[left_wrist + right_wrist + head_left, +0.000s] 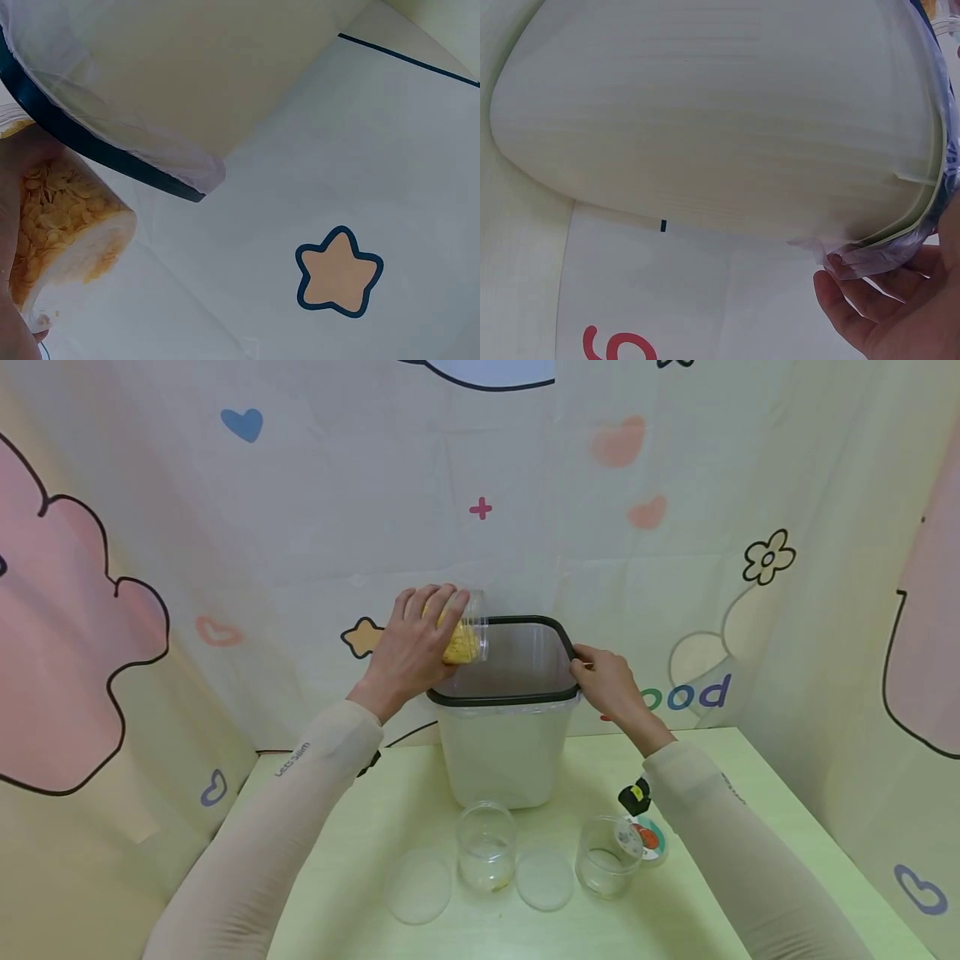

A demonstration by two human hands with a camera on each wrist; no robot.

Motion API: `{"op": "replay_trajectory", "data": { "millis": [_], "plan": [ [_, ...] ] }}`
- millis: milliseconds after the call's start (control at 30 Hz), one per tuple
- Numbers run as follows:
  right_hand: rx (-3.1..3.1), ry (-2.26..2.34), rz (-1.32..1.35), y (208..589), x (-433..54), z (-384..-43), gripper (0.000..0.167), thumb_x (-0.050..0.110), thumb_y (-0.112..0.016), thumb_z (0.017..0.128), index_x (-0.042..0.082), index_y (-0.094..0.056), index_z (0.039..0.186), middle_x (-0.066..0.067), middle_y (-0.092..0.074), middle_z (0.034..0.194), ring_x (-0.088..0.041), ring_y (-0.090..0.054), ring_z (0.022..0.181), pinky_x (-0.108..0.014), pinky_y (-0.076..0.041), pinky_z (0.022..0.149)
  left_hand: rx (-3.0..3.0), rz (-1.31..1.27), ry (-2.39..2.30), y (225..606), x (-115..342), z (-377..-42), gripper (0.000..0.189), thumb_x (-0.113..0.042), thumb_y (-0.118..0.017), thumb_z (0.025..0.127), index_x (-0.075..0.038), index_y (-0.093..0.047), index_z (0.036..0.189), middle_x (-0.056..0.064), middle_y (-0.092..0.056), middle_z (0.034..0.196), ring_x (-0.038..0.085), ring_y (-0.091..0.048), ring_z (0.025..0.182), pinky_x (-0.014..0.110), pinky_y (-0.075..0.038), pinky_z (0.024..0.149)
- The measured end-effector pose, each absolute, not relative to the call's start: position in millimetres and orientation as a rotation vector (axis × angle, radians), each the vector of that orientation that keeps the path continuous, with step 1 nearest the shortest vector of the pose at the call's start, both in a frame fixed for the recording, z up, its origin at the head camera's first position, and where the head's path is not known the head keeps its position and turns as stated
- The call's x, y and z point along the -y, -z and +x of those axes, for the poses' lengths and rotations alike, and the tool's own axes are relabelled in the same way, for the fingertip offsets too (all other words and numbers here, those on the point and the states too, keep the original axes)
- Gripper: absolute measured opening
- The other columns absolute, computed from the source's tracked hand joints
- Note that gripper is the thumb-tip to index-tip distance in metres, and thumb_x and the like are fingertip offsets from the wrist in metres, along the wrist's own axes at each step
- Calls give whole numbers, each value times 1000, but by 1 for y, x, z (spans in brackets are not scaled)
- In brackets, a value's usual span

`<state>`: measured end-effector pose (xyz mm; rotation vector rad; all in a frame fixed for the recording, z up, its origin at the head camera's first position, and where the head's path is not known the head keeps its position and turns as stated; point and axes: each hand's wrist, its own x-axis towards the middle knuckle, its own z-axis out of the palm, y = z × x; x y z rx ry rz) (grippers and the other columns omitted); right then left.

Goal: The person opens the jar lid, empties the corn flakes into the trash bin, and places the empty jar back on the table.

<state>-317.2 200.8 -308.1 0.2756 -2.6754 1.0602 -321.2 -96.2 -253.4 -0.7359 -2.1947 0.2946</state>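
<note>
A white trash bin point(502, 756) with a black rim point(525, 697) and a thin plastic liner point(877, 262) stands at the back of the table. My left hand point(414, 647) grips a clear plastic jar point(482, 610) laid over on its side, its mouth toward the bin's opening at the left rim. Yellow flakes, like cornflakes point(64, 206), fill part of the jar and lie along its lower side. At the bin's right side, my right hand point(609, 683) holds the rim and the liner's edge, with fingers point(840, 311) curled beneath it.
In front of the bin stand two open clear jars, one in the middle point(486, 852) and one to the right point(606, 860). Two clear lids point(418, 887) point(544, 880) lie beside them. A round piece with a teal and red label point(651, 841) lies behind the right jar. A printed curtain point(322, 527) hangs behind.
</note>
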Motion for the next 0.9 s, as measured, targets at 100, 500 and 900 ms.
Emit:
{"op": "replay_trajectory", "data": {
  "millis": [100,500,900],
  "plan": [
    [2673,-1049,276,308,-201,-317,49,23,-39,101,2,-46,145,-22,-59,136,-38,-60,122,-50,-50,100,2185,-756,-301,253,96,-322,100,-46,-82,73,-11,-28,149,14,-42,147,33,-39,135,50,-33,115],
    [2678,-1042,278,308,-201,-317,50,23,-38,100,2,-46,145,-22,-59,135,-38,-60,121,-49,-50,100,2201,-772,-410,250,94,-322,96,-44,-78,77,-14,-26,152,11,-38,151,31,-35,138,53,-28,118],
    [2683,-1047,271,308,-201,-316,51,24,-38,100,3,-45,146,-22,-59,136,-37,-60,121,-49,-51,99,2186,-780,-470,250,93,-323,88,-35,-74,81,-15,-25,152,11,-35,152,31,-32,141,54,-24,120]
  ]
}}
